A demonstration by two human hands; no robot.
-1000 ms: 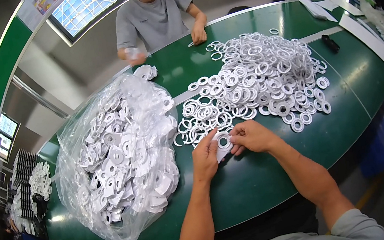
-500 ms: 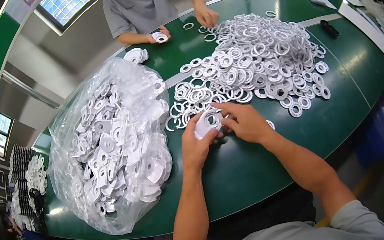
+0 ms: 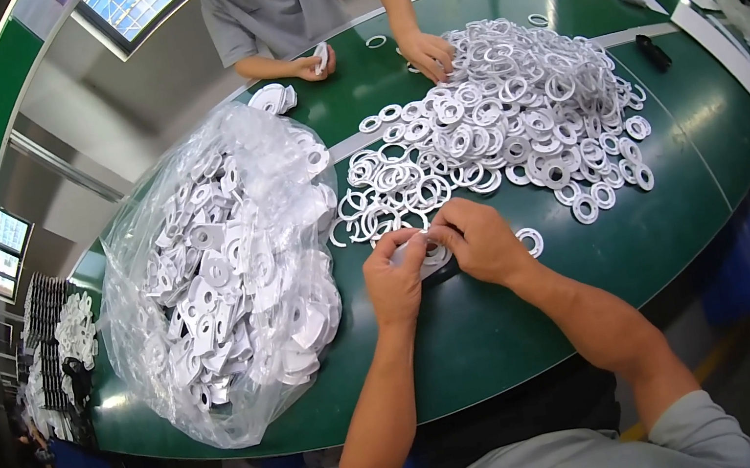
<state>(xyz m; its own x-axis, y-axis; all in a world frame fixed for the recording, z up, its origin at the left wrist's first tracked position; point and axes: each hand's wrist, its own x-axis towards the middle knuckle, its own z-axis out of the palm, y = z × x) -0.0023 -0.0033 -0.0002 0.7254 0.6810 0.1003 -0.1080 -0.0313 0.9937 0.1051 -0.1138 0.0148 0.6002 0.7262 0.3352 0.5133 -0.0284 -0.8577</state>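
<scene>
My left hand (image 3: 393, 282) is closed round a white plastic part (image 3: 437, 257) with a rounded end, held just above the green table. My right hand (image 3: 479, 244) pinches the same part at its far edge, fingertips almost meeting those of the left. Fingers cover much of the part, so whether a separate ring sits on it cannot be told. Beside my right hand lies a single white ring (image 3: 530, 243). Just beyond both hands spreads a large heap of white plastic rings (image 3: 513, 112), some of them split.
A clear plastic bag (image 3: 145, 372) full of white plates with round holes stands at the left. Across the green table (image 3: 512, 340), a co-worker (image 3: 283, 11) holds a white part and reaches into the rings. White sheets (image 3: 722, 57) and a black object (image 3: 653, 53) lie at right.
My hands have tilted the part and brought their fingertips together over its far edge. The co-worker's one hand has moved into the rings; the part in the other is turned edge-on.
</scene>
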